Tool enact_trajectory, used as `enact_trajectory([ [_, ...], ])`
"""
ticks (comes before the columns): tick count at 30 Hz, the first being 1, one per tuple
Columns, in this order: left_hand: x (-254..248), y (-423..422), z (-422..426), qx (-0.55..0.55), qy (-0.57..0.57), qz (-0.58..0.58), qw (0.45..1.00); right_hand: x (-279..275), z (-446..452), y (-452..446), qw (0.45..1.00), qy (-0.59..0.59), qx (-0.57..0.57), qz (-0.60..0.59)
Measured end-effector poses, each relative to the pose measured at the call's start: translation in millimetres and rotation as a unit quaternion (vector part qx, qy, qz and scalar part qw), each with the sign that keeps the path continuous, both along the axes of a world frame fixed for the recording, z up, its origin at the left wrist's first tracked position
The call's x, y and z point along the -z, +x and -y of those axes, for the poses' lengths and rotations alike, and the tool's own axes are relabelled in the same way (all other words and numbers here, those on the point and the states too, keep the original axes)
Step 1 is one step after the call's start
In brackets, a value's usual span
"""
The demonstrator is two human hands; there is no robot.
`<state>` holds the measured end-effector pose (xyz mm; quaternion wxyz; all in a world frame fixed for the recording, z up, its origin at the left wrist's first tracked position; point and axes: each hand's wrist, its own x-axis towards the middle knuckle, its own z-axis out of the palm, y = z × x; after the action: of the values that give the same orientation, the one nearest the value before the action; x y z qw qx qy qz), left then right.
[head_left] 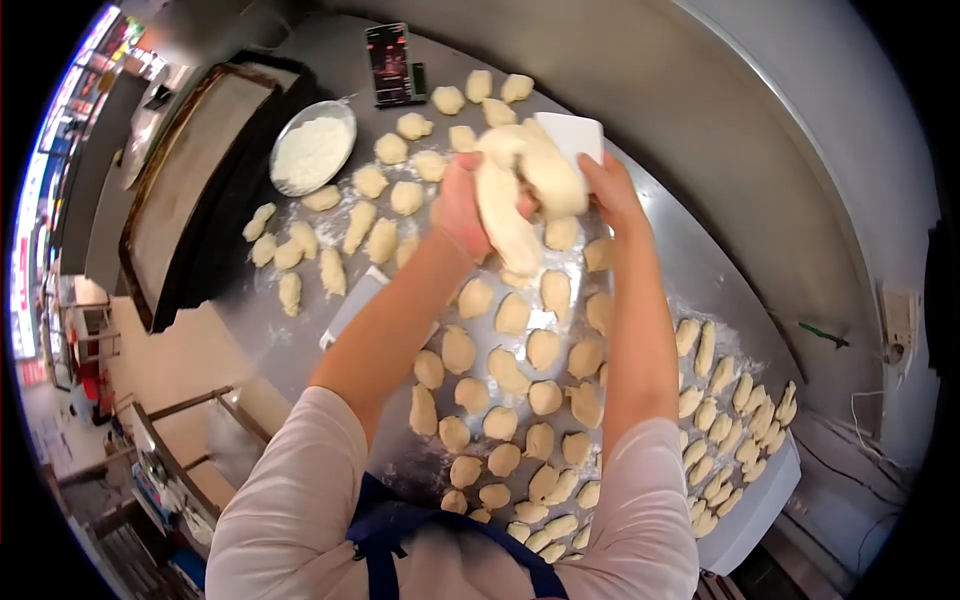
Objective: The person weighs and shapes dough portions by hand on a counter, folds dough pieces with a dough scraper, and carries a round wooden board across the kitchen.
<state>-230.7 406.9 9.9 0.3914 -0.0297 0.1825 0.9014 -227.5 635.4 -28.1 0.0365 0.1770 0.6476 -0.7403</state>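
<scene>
A long, thick piece of pale dough (508,215) hangs in a bent loop above the steel table, slightly blurred. My left hand (464,208) is closed around its left side. In my right hand (612,192) is a white dough scraper (578,138), gripped by its right edge beside the dough. Part of the dough's far side and some fingers are hidden behind it. Many small dough pieces (543,349) lie in loose rows beneath and around my forearms.
A bowl of flour (313,152) sits at the upper left, with a phone (388,62) propped near the wall. Another white flat tool (352,305) lies by my left forearm. Dark-rimmed trays (135,235) stand left of the table. More dough pieces (722,425) crowd the right end.
</scene>
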Motion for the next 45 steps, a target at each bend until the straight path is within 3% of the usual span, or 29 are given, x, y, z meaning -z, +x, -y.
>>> enact_trajectory([
  [3, -54, 59, 8, 0.029, 0.028, 0.032, 0.999, -64, 22, 84, 0.992, -0.081, 0.099, 0.020],
  [5, -104, 109, 22, 0.061, 0.016, 0.117, 0.991, -76, 31, 155, 0.982, -0.124, 0.145, -0.002],
  [7, -115, 170, 49, 0.099, -0.031, 0.114, 0.988, -103, 52, 233, 0.970, -0.129, 0.202, 0.026],
  [9, -110, 221, 78, 0.158, 0.066, 0.218, 0.961, -100, 75, 312, 0.955, -0.115, 0.265, 0.063],
  [12, -99, 278, 134, 0.181, 0.126, 0.307, 0.926, -102, 122, 406, 0.976, -0.063, 0.188, 0.091],
  [15, -101, 303, 195, 0.158, 0.056, 0.330, 0.929, -119, 192, 443, 0.980, -0.060, 0.129, 0.136],
  [17, -103, 302, 232, 0.141, 0.015, 0.318, 0.938, -104, 241, 452, 0.993, 0.028, 0.104, 0.053],
  [20, -90, 290, 298, 0.108, -0.064, 0.274, 0.953, -97, 275, 435, 0.958, 0.253, -0.029, 0.135],
  [22, -80, 265, 324, 0.113, -0.092, 0.227, 0.963, -87, 283, 429, 0.937, 0.326, 0.086, 0.090],
  [24, -70, 242, 343, 0.061, -0.274, 0.198, 0.939, -92, 275, 430, 0.933, 0.278, 0.211, 0.087],
  [26, -25, 216, 387, 0.051, -0.305, 0.235, 0.922, -94, 252, 445, 0.901, 0.315, 0.218, 0.204],
  [28, -11, 207, 416, 0.016, -0.327, 0.281, 0.902, -98, 254, 446, 0.773, 0.571, 0.258, 0.102],
  [29, -15, 200, 425, 0.002, -0.346, 0.269, 0.899, -100, 263, 438, 0.771, 0.576, 0.253, 0.098],
  [31, -18, 190, 440, -0.019, -0.364, 0.257, 0.895, -102, 286, 417, 0.704, 0.686, 0.176, 0.041],
  [33, -20, 187, 449, -0.050, -0.381, 0.298, 0.874, -93, 336, 385, 0.830, 0.555, 0.059, 0.002],
  [35, -26, 182, 444, -0.081, -0.330, 0.353, 0.872, -94, 377, 349, 0.809, 0.570, -0.132, -0.050],
  [37, -33, 183, 426, -0.118, -0.267, 0.409, 0.865, -71, 392, 331, 0.809, 0.569, -0.131, -0.072],
  [40, -52, 201, 395, -0.016, -0.225, 0.271, 0.936, -30, 385, 329, 0.809, 0.564, -0.151, -0.073],
  [43, -24, 213, 356, -0.101, -0.209, 0.315, 0.920, 1, 376, 331, 0.825, 0.527, -0.196, -0.061],
  [45, -18, 219, 343, -0.064, -0.255, 0.295, 0.919, -4, 379, 346, 0.837, 0.473, -0.267, -0.060],
])
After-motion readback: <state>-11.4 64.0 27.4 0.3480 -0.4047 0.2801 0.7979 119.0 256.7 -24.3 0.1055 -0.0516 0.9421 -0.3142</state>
